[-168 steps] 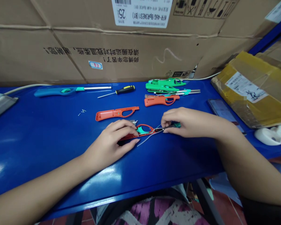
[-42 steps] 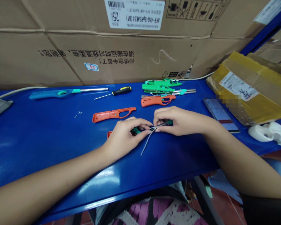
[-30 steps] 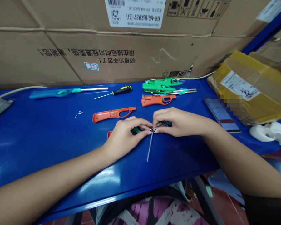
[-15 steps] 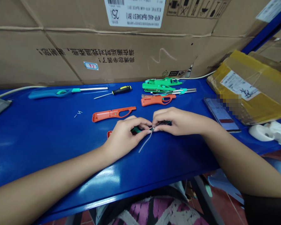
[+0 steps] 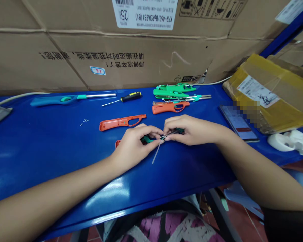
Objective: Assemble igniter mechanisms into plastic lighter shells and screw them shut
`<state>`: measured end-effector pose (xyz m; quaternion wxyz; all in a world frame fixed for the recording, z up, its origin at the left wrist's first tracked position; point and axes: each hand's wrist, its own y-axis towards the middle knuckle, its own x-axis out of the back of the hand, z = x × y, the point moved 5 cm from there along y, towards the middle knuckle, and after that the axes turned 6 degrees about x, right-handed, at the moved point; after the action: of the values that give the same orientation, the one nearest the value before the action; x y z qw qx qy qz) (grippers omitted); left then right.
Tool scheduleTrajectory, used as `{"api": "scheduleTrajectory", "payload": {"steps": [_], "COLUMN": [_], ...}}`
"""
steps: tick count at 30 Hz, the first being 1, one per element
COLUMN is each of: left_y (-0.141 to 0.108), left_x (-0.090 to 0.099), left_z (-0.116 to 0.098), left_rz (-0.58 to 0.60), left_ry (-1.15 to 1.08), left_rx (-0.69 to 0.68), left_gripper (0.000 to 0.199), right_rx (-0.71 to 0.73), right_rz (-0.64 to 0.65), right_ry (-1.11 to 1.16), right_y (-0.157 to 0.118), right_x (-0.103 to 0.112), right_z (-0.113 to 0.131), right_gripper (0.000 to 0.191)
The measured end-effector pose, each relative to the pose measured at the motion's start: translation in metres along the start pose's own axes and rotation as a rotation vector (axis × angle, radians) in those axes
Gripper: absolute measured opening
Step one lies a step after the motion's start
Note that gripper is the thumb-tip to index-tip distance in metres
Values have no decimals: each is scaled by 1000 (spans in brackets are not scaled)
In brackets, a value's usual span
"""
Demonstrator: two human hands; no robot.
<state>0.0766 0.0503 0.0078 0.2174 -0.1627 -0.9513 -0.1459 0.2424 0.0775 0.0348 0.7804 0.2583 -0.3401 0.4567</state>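
Observation:
My left hand (image 5: 136, 143) is closed around a partly hidden utility lighter, whose red casing end (image 5: 118, 144) shows behind the wrist and a green part (image 5: 147, 138) between the fingers. Fingertip to fingertip with it, my right hand (image 5: 183, 130) pinches the lighter's thin dark inner part (image 5: 173, 133). Where the hands meet, a pale translucent strip (image 5: 156, 153) hangs down over the table. Just behind the left hand lies an open orange lighter casing half (image 5: 108, 125). Another orange casing piece (image 5: 164, 108) rests beyond the right hand.
On the blue table (image 5: 65, 161) lie a blue lighter (image 5: 54, 101), a black-yellow screwdriver (image 5: 131, 97), small screws (image 5: 84, 122) and green lighter pieces (image 5: 174, 91). To the right are a phone (image 5: 238, 124), a taped package (image 5: 267, 90) and a white roll (image 5: 280, 143). Cardboard boxes (image 5: 65, 43) stand behind.
The hanging strip has swung slightly to the right and hangs steeper. My right fingers have shifted a little on the inner part; my left hand has barely moved.

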Motion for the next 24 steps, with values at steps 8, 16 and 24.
{"api": "scheduleTrajectory", "payload": {"steps": [8,16,24], "left_y": [-1,0,-3], "left_x": [1,0,-2], "left_z": [0,-4,-8], "left_rz": [-3,14,49], "left_ry": [-2,43,161], "left_rx": [11,-4,-61], "left_gripper": [17,16,19], "right_rx": [-29,-35,-60], "right_rz": [9,21,37], "right_ry": [26,56,23], "right_y": [2,0,-3], "right_x": [-5,-1,3], "right_z": [0,-1,0], "right_gripper": [8,6,11]}}
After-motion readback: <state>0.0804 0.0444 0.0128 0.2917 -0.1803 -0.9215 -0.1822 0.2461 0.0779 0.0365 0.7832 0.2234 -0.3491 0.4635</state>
